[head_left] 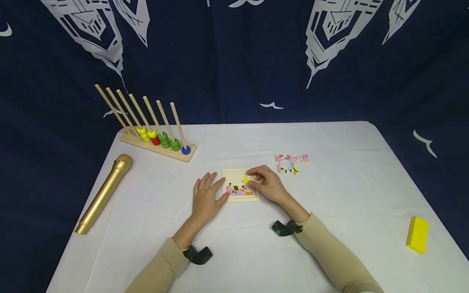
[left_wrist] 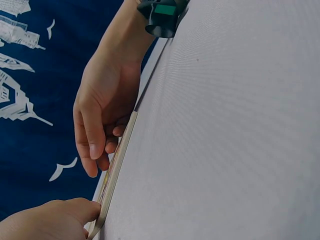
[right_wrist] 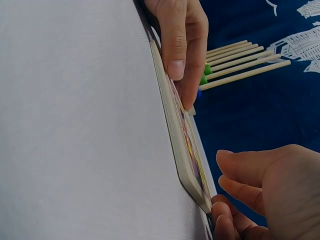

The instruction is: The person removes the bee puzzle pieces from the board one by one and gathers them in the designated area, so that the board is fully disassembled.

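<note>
A small wooden puzzle tray (head_left: 239, 199) lies on the table, part of its floor covered by pink and yellow pieces (head_left: 239, 189) with a bee-like striped picture. My left hand (head_left: 208, 199) rests at the tray's left edge, fingers extended and thumb on the lower left corner. Over the right side of the tray is my right hand (head_left: 269, 185), its fingers loosely bent. In the right wrist view a gap shows between the right hand's (right_wrist: 280, 185) thumb and forefinger, with no piece visible there. Loose puzzle pieces (head_left: 291, 158) lie in a cluster beyond the right hand.
At the back left stands a wooden peg stand (head_left: 161, 150) with coloured beads on some pegs. A gold microphone (head_left: 104, 193) lies along the left side. A yellow block (head_left: 417, 235) is near the right edge. Behind the table hangs a dark blue patterned cloth (head_left: 227, 73).
</note>
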Action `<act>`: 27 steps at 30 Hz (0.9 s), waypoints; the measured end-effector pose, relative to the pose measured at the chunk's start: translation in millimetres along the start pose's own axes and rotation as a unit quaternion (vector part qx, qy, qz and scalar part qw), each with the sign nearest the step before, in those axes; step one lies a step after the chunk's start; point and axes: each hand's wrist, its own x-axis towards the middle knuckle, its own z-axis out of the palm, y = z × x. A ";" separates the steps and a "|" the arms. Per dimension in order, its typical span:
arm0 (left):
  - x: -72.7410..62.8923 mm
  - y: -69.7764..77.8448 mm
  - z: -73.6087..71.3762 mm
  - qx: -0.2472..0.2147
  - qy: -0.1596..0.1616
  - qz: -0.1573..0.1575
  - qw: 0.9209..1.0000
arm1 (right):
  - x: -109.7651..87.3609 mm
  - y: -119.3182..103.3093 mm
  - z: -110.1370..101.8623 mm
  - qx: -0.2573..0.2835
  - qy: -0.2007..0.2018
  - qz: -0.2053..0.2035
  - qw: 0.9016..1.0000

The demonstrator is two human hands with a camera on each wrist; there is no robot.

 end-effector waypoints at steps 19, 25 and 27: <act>-0.6 -3.0 2.0 0.003 0.001 0.000 1.000 | -0.3 0.0 1.6 -0.067 -0.029 -0.044 0.996; -1.4 -3.6 1.5 0.003 0.005 0.001 1.000 | -0.3 -0.8 2.2 -0.076 -0.037 -0.050 0.995; -1.6 -3.7 1.4 0.000 0.006 0.001 1.000 | -0.5 -1.6 2.0 -0.077 -0.037 -0.051 0.995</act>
